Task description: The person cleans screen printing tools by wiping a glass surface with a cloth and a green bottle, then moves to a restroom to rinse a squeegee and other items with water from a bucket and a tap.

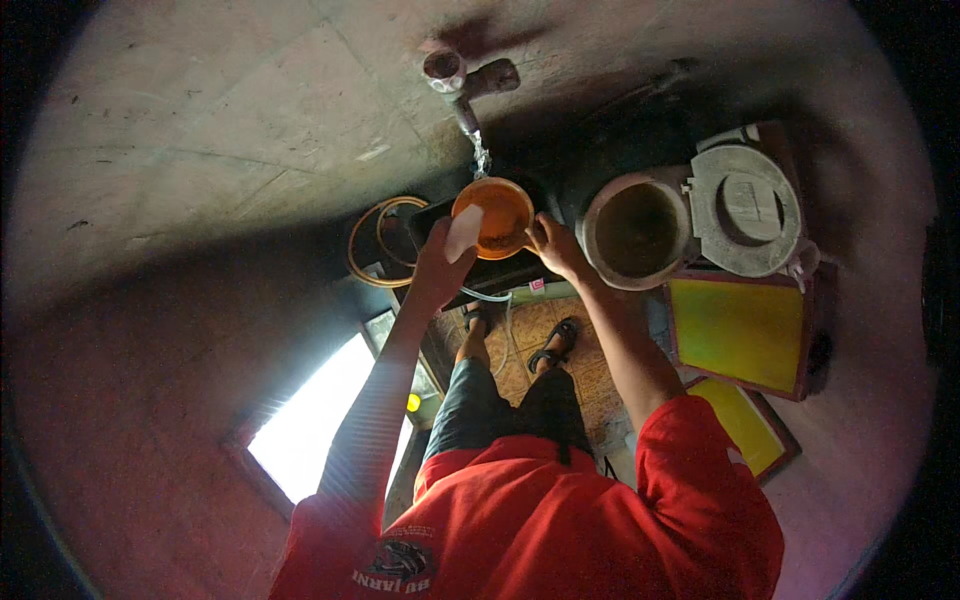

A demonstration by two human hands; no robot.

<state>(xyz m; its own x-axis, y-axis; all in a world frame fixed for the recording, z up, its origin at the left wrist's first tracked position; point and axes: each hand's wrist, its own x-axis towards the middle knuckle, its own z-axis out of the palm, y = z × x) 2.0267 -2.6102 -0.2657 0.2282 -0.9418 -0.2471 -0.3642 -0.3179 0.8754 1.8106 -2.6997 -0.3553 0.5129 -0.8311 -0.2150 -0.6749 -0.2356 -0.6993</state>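
An orange round bowl (pixel 505 215) is under a wall tap (pixel 460 100), and water (pixel 481 155) runs from the tap towards its far rim. My right hand (pixel 553 245) is closed on the bowl's right edge, thumb and fingers pinching it. Against the bowl's left side, my left hand (pixel 440 268) is closed round a pale, flat, rounded piece (pixel 464 232) that overlaps the bowl's inside. Its exact kind is not clear. Below the bowl lies a dark basin (pixel 510 275), mostly covered by the bowl and my hands.
Right of the basin stands a pale round tub (pixel 590 225) with dark contents, beside a grey round-lidded container (pixel 745 255). Yellow framed panels (pixel 738 330) lean nearer me. A coiled hose (pixel 352 250) is at the left, close to a bright opening (pixel 320 420).
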